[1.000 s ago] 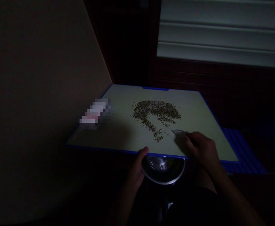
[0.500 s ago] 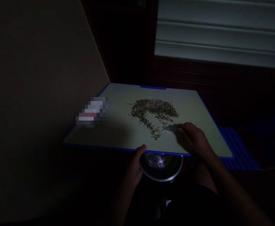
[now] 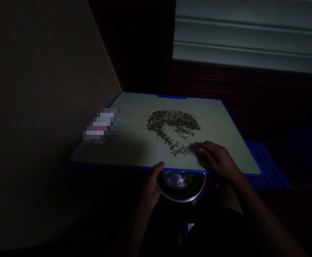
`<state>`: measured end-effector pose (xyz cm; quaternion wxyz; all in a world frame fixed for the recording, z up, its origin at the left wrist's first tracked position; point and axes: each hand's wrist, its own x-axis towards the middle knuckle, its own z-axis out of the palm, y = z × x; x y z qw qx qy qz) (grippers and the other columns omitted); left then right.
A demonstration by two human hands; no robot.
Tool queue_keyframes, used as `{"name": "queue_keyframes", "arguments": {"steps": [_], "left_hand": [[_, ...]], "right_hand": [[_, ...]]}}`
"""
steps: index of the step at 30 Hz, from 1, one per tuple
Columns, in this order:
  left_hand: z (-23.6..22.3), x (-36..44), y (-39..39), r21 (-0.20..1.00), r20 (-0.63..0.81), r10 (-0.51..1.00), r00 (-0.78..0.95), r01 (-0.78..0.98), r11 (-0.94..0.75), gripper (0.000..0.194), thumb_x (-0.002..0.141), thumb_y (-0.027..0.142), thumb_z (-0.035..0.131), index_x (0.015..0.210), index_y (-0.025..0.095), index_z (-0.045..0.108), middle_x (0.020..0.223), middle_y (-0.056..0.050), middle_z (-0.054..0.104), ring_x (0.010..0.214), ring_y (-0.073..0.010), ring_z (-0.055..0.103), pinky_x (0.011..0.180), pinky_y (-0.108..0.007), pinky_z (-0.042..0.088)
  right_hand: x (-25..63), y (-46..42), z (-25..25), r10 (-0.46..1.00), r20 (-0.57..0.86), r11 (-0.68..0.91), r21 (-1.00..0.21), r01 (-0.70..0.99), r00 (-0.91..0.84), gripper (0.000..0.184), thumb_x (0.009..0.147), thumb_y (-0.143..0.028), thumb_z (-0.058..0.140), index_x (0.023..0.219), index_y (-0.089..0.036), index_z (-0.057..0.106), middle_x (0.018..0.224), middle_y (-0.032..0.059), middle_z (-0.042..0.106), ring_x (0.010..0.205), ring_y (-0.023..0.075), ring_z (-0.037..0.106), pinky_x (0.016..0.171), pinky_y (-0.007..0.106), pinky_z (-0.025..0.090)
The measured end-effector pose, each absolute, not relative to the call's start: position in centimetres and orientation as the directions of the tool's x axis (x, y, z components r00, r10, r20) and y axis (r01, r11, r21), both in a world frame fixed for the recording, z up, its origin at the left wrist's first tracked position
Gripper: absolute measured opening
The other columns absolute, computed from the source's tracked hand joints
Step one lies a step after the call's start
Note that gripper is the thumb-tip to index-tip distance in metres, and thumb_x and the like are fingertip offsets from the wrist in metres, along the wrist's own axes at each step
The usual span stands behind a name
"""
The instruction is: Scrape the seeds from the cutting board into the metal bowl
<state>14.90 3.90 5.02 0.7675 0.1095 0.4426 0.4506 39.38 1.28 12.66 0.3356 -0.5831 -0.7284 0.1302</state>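
Note:
A pale board with a blue rim [image 3: 220,117] carries a spread of small dark seeds or grains [image 3: 172,119], curved like an arch with a thin tail running toward me. My right hand [image 3: 216,159] is closed around a thin utensil [image 3: 189,149]; its pale end touches the board beside that tail, and its exact kind is too dark to tell. At the front edge, my left hand [image 3: 153,185] has its thumb on the blue rim and its palm against a shiny metal bowl [image 3: 181,200]. Its other fingers are hidden. The bowl is partly under the board, with some greenish bits inside.
A blurred white package [image 3: 102,125] lies at the board's left edge. A light wall or panel [image 3: 51,89] rises on the left. Blue slatted material [image 3: 268,167] shows beyond the right edge, and pale horizontal slats [image 3: 238,35] are at the back.
My right hand has drawn the utensil slightly toward me and left, nearer the tail of seeds. My left hand keeps its place at the bowl. The whole view has shifted a little.

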Motion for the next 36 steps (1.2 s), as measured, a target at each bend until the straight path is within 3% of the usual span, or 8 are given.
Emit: {"name": "queue_keyframes", "arguments": {"steps": [11, 25, 31, 36], "left_hand": [[4.8, 14.9, 3.9, 0.562, -0.566, 0.792, 0.229, -0.596, 0.574, 0.044, 0.071, 0.033, 0.086, 0.109, 0.015, 0.073, 0.11, -0.01, 0.078, 0.107, -0.0298, 0.072, 0.1, -0.041, 0.053], [5.3, 15.0, 3.8, 0.553, -0.574, 0.78, 0.25, -0.584, 0.594, 0.038, 0.073, 0.034, 0.084, 0.102, 0.013, 0.074, 0.092, -0.009, 0.079, 0.098, -0.0297, 0.074, 0.094, -0.04, 0.055], [5.3, 14.9, 3.8, 0.566, -0.581, 0.783, 0.222, -0.581, 0.585, 0.029, 0.072, 0.033, 0.085, 0.092, 0.015, 0.073, 0.084, -0.004, 0.078, 0.083, -0.023, 0.074, 0.091, -0.037, 0.055], [5.2, 14.8, 3.9, 0.563, -0.583, 0.78, 0.226, -0.579, 0.589, 0.036, 0.069, 0.034, 0.087, 0.097, 0.015, 0.073, 0.09, -0.006, 0.078, 0.091, -0.0257, 0.074, 0.092, -0.037, 0.054]], "right_hand": [[38.9, 1.0, 13.0, 0.941, 0.299, 0.32, -0.618, 0.718, -0.161, 0.027, 0.104, -0.035, 0.049, 0.111, -0.02, 0.07, 0.099, 0.0083, 0.073, 0.09, 0.0214, 0.067, 0.079, 0.033, 0.051], [38.3, 0.7, 13.4, 0.928, 0.268, 0.373, -0.668, 0.644, -0.259, 0.023, 0.104, -0.032, 0.049, 0.11, -0.024, 0.07, 0.105, 0.0056, 0.073, 0.095, 0.0193, 0.067, 0.084, 0.034, 0.053], [38.2, 0.6, 13.6, 0.929, 0.248, 0.369, -0.671, 0.643, -0.274, 0.023, 0.104, -0.032, 0.05, 0.109, -0.021, 0.07, 0.105, 0.0068, 0.074, 0.096, 0.0198, 0.068, 0.084, 0.033, 0.052], [38.3, 0.5, 13.5, 0.932, 0.242, 0.361, -0.685, 0.633, -0.269, 0.023, 0.104, -0.033, 0.051, 0.107, -0.021, 0.07, 0.104, 0.0067, 0.074, 0.094, 0.0191, 0.068, 0.083, 0.031, 0.052]]}}
